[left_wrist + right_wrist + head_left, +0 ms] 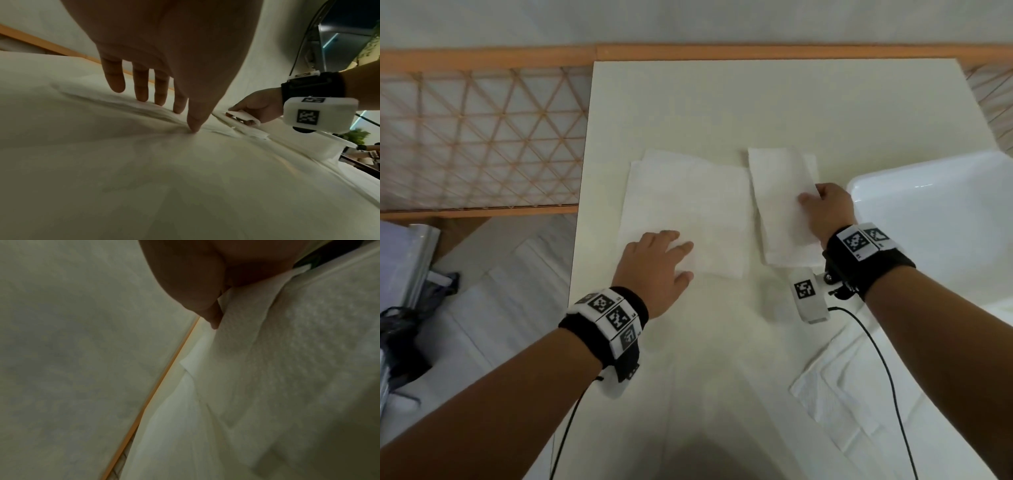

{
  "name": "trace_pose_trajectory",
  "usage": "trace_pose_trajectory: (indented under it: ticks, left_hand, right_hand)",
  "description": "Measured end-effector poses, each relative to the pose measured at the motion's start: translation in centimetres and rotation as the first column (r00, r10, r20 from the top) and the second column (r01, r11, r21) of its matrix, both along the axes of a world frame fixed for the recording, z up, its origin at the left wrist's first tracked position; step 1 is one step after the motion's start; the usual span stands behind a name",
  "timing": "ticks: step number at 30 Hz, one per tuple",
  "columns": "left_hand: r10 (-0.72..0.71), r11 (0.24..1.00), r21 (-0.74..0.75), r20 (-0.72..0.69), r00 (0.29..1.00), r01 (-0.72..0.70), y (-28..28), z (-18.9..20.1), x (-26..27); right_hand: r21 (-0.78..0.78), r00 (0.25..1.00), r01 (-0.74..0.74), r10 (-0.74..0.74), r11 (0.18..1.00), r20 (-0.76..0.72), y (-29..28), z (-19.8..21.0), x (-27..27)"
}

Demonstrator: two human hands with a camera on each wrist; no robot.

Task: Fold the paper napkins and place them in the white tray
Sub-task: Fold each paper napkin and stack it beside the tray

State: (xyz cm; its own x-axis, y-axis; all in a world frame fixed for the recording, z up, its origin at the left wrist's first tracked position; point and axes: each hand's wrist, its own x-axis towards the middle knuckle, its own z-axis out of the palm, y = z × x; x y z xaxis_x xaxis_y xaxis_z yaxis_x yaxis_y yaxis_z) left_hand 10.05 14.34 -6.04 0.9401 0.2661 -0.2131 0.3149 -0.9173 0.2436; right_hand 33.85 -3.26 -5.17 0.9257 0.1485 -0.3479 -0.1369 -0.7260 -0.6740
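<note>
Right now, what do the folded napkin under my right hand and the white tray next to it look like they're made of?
Folded napkin: soft matte tissue paper; the right wrist view shows a dimpled embossed texture, and it bends limply where the right hand pinches its edge. White tray: smooth and glossy with bright highlights along its rounded rim, likely plastic, though enamel or melamine can't be ruled out.

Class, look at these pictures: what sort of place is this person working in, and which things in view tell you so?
Probably an indoor room set up for recording tasks: a plain white table against a bare wall, a wooden lattice screen beside it, and marker-tagged wristbands with cabled cameras.
</note>
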Motion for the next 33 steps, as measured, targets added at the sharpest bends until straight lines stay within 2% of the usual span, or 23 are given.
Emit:
trace_pose_trajectory:
  ticks: [7, 9, 12, 16, 20, 23, 29, 33]
  left_hand:
    - [0.006, 1.0, -0.022, 0.058, 0.998, -0.004, -0.1, -0.2, -0.3]
    - [0.009, 1.0, -0.028, 0.052, 0.999, -0.008, 0.1, -0.1, -0.2]
    - [0.029, 0.998, -0.061, 0.026, 0.999, -0.028, 0.3, -0.1, -0.2]
    - [0.044, 0.994, -0.101, 0.031, 0.999, -0.041, 1.1, 0.1, -0.3]
    - [-0.01, 0.999, -0.053, 0.014, 1.0, 0.01, 1.2, 0.1, -0.8]
    - [-0.021, 0.999, -0.03, 0.034, 0.999, 0.022, 1.1, 0.2, -0.9]
    - [0.025, 0.999, -0.03, 0.136, 0.99, -0.022, 0.9, -0.2, -1.5]
    - [0.006, 1.0, -0.031, 0.253, 0.968, 0.001, 0.8, 0.0, -2.2]
  right_hand:
    - [-0.105, 0.997, -0.018, 0.026, 0.994, 0.079, -1.0, 0.6, -1.7]
    - [-0.233, 0.984, -0.103, 0.134, 0.967, 0.119, -1.0, 1.2, -2.8]
    - [-0.426, 0.935, -0.223, 0.316, 0.877, 0.16, -0.4, 2.3, -5.1]
    - [-0.459, 0.797, -0.408, 0.553, 0.789, 0.242, 2.0, 3.1, -8.0]
    - [-0.361, 0.713, -0.575, 0.666, 0.734, 0.218, 5.5, 2.5, -8.9]
    - [-0.397, 0.662, -0.627, 0.727, 0.671, 0.183, 8.6, 2.0, -7.1]
    - [-0.509, 0.668, -0.63, 0.743, 0.587, 0.03, 12.8, 1.1, -3.3]
    - [-0.569, 0.629, -0.638, 0.777, 0.519, 0.002, 13.6, 0.9, -2.5]
